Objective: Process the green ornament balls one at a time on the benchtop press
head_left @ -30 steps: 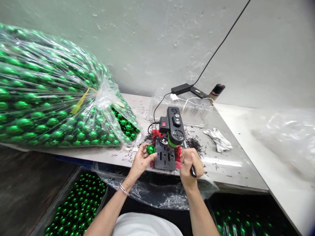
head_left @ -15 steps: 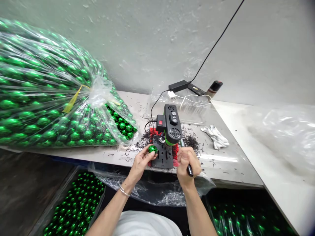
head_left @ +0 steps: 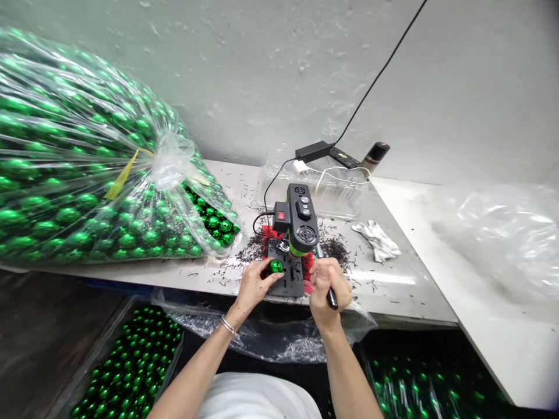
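Observation:
Between the thumb and fingers of my left hand (head_left: 257, 282) is a shiny green ball (head_left: 276, 266), held over the slotted black base plate (head_left: 292, 286) of a small bench drill press (head_left: 303, 218). The ball sits just left of the spot below the drill head; the drill's tip is hidden from me. My right hand (head_left: 331, 288) is wrapped round the press's lever handle (head_left: 333, 299), whose black end pokes out below the fist. Black shavings (head_left: 334, 250) and a red mat (head_left: 308, 265) surround the base.
A big clear bag of green balls (head_left: 78, 169) fills the left of the table. White gloves (head_left: 378, 240), a power adapter (head_left: 312, 151) and a clear plastic tray (head_left: 340, 203) lie around the press. Green balls (head_left: 131, 361) fill a container below left; plastic film (head_left: 510, 233) lies right.
My left hand has moved the green ball slightly right, further over the base plate and nearer the drill head. My right hand keeps its grip on the lever. The whole view has shifted slightly.

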`<state>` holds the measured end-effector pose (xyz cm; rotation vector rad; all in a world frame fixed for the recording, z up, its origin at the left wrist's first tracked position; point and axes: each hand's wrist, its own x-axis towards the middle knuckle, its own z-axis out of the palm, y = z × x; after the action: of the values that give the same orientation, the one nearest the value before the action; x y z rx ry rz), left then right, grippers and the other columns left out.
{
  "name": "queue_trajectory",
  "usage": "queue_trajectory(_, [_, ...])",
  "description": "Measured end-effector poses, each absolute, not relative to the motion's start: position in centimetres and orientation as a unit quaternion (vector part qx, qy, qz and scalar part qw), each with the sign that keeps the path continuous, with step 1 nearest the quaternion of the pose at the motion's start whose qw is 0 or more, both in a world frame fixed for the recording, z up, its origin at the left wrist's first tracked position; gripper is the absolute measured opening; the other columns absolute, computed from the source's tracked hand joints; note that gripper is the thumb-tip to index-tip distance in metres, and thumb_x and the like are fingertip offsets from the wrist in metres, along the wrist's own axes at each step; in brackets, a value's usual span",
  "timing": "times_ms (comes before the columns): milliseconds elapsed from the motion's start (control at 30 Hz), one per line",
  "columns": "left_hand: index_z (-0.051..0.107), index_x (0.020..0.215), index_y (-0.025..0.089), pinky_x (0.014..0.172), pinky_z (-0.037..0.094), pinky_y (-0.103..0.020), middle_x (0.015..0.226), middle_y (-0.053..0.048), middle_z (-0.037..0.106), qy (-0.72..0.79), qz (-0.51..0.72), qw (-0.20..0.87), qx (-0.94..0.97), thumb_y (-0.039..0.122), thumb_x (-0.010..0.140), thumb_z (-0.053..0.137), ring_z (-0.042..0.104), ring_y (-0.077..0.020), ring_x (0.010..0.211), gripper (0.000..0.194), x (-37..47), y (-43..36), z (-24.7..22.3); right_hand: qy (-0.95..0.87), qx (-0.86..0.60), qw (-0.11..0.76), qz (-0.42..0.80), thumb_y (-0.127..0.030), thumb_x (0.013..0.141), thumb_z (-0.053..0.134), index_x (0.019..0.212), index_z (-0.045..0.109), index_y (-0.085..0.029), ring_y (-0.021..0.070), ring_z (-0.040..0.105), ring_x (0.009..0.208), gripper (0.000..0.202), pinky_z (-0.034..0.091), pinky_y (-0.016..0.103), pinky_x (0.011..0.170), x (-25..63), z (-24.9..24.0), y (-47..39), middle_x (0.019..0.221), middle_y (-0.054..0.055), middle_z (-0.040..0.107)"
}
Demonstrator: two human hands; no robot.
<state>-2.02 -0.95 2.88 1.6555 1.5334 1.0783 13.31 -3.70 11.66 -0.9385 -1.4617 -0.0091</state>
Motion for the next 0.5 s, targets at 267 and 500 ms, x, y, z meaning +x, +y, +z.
queue_trajectory(267, [0.074,0.106,0.022,0.094,0.042,-0.043,0.103,-0.008,0.074,0.568,0.362,0.257,0.693,0.032,0.08,0.074,0.063,-0.028,0.1,0.028,-2.12,-0.81,3.29,-0.644,-0.41,0.645,-0.004,-0.009,0.094,0.045,0.065,0.044,-0.021,0.0121,0.053,0.063,0.031,0.041,0.027,0.057,13.33,11.63,-3.73,0.064,-0.002,0.051])
queue_trajectory(500, [0.072,0.1,0.021,0.095,0.038,-0.044,0.099,-0.007,0.072,0.58,0.335,0.214,0.711,0.032,0.077,0.074,0.061,-0.0273,0.099,0.025,-2.05,-1.3,3.43,-0.639,-0.409,0.652,-0.001,-0.009,0.094,0.045,0.065,0.046,-0.021,0.0128,0.053,0.062,0.031,0.04,0.028,0.056,13.31,11.4,-3.67,0.064,-0.002,0.051])
